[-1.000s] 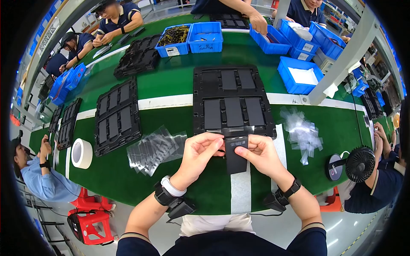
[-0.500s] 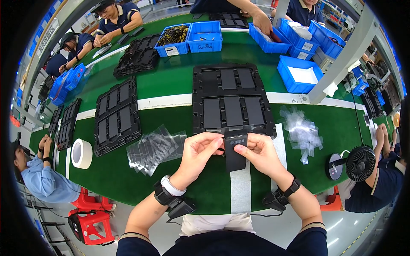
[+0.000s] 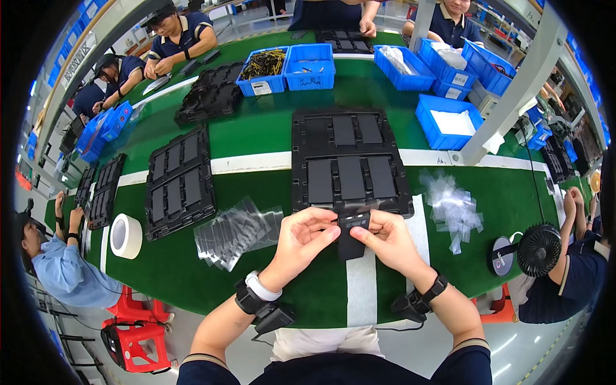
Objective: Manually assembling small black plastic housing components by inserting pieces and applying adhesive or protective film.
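Note:
Between my hands is a flat black rectangular piece (image 3: pixel 351 248), resembling a thin battery, with small pale print near its far end. My left hand (image 3: pixel 301 242) pinches its upper left edge between thumb and fingers. On the other side, my right hand (image 3: pixel 390 240) grips it, the thumb flat on its face. What looks like clear film shows at its far edge, partly hidden by fingers. Just beyond stands a black moulded tray (image 3: pixel 311 150) with dark grey flat pieces (image 3: pixel 351 176) in its slots; the upper left slot holds none.
Clear film sheets (image 3: pixel 234 234) lie left of my hands, more film strips (image 3: pixel 452 208) right. A tape roll (image 3: pixel 126 236), another black tray (image 3: pixel 179 170), blue bins (image 3: pixel 309 67), a small fan (image 3: pixel 539 249) and a metal post (image 3: pixel 510 96) surround them. Several co-workers sit around the green table.
The view has shifted slightly, so the table sits lower. My hands still hold the black piece, now tilted differently. Across the table, a co-worker's hand has left the blue bin.

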`<state>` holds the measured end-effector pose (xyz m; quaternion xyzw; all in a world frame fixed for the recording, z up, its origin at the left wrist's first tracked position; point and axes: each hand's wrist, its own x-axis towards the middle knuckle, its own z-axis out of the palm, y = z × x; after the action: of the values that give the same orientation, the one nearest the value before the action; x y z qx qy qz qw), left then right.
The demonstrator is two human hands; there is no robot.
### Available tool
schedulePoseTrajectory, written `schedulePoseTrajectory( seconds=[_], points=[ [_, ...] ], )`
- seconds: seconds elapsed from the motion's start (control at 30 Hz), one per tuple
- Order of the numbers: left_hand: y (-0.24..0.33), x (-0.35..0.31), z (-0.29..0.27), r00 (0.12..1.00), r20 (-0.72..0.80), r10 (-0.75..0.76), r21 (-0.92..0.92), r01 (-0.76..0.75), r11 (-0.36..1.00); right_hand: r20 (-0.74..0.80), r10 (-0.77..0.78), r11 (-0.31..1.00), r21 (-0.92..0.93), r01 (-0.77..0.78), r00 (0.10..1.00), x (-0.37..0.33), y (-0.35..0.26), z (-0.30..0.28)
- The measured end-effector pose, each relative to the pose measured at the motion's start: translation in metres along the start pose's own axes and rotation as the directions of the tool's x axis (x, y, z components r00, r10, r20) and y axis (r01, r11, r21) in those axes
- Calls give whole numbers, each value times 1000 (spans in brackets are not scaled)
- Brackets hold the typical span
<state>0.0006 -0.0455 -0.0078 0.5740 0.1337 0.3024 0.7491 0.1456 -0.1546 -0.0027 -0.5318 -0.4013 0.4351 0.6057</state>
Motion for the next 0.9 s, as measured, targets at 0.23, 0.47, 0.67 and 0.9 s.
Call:
schedulePoseTrajectory(
  seconds=[0.23, 0.47, 0.67, 0.9],
  points=[
    [-1, -2, 2, 994, -69, 80, 20, -78, 997, -20, -105, 989, -104, 102, 994, -2, 4, 5],
    [1, -3, 4, 968, 0, 249, 198, -244, 949, -72, -136, 972, -201, 119, 988, -6, 5, 8],
    [1, 0, -12, 995, 62, -78, -74, 83, 994, 151, -32, 999, 16, 30, 988, -4, 0, 1],
    [-1, 0, -8, 995, 89, 39, 109, -48, 993, 176, 24, 999, 23, -28, 984, -4, 8, 2]
  ],
)
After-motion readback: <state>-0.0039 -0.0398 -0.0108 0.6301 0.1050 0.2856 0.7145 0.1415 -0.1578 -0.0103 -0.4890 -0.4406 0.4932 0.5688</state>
